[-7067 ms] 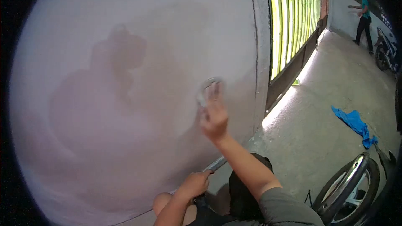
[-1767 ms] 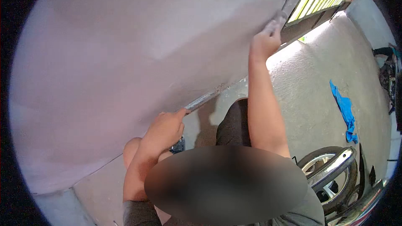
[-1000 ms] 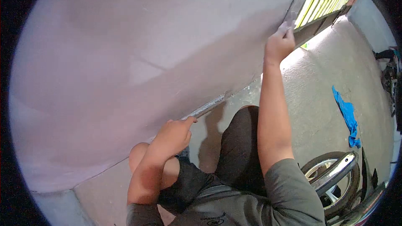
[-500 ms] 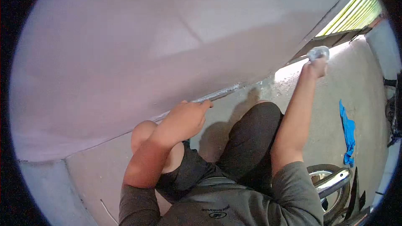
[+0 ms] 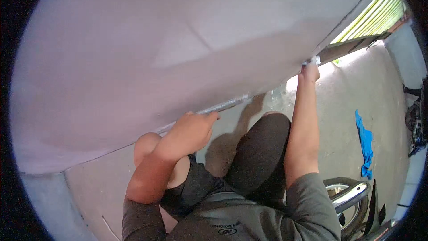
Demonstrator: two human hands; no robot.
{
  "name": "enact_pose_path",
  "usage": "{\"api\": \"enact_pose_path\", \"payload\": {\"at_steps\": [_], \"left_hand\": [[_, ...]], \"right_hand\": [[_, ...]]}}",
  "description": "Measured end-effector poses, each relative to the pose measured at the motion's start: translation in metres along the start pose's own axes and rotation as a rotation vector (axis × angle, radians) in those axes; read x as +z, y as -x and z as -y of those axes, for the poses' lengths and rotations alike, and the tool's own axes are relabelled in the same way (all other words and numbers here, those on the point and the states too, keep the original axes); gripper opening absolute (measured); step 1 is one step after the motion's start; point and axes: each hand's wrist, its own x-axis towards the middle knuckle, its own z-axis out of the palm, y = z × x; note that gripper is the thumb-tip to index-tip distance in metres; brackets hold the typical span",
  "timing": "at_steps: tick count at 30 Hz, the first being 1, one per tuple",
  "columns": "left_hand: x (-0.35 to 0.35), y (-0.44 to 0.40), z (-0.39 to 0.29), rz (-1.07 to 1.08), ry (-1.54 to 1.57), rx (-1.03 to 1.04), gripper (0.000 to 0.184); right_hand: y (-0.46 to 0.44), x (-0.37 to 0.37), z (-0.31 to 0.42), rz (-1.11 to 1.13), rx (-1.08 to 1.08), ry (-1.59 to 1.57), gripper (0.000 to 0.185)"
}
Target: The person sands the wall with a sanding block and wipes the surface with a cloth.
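Observation:
My right hand (image 5: pixel 310 71) is closed around a crumpled whitish wad (image 5: pixel 315 60), whose material I cannot make out. It is at the far right end of the pale wall (image 5: pixel 178 53), beside the wall's bottom edge. My left hand (image 5: pixel 189 133) hangs loosely over my bent left knee, next to the foot of the wall. Its index finger stretches out, the other fingers are partly hidden, and nothing shows in it. A whitish, wet-looking strip (image 5: pixel 227 104) runs along the wall's base just beyond the left fingertips.
A blue cloth (image 5: pixel 364 145) lies on the concrete floor (image 5: pixel 339 120) to my right. Behind it, nearer to me, stands a motorcycle wheel (image 5: pixel 352 201). A slatted gate (image 5: pixel 370 18) lets in bright light at the upper right. Dark equipment (image 5: pixel 417 125) lines the right side.
My right hand has moved left with the whitish wad, from over the floor to the wall's end. The view has shifted slightly; my left hand keeps its place by the knee.

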Motion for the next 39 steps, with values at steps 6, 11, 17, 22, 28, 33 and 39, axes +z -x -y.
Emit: {"api": "enact_pose_path", "payload": {"at_steps": [6, 11, 17, 22, 28, 33, 39], "left_hand": [[-0.002, -0.002, 0.003, 0.037, 0.000, -0.005, 0.037], [0.003, 0.000, 0.005, 0.093, 0.001, -0.018, 0.039], [-0.001, 0.007, 0.002, 0.084, 0.019, -0.023, 0.039], [-0.006, 0.009, 0.000, 0.091, 0.010, -0.045, 0.036], [-0.001, 0.010, 0.003, 0.061, 0.021, -0.029, 0.035], [0.004, 0.004, 0.004, 0.079, 0.047, -0.056, 0.036], [0.001, 0.004, 0.002, 0.093, 0.002, 0.004, 0.039]], "right_hand": [[-0.010, -0.018, 0.002, -0.118, -0.147, 0.150, 0.023], [0.004, -0.013, 0.041, -0.180, -0.426, 0.247, 0.032], [0.012, -0.002, 0.038, -0.039, -0.577, 0.320, 0.039], [0.033, 0.008, 0.035, 0.036, -0.577, 0.382, 0.037], [0.018, -0.005, 0.021, 0.000, -0.447, 0.380, 0.040], [0.074, 0.025, 0.090, 0.199, -0.641, 0.268, 0.045], [0.043, 0.004, 0.034, 0.159, -0.370, 0.290, 0.046]]}}
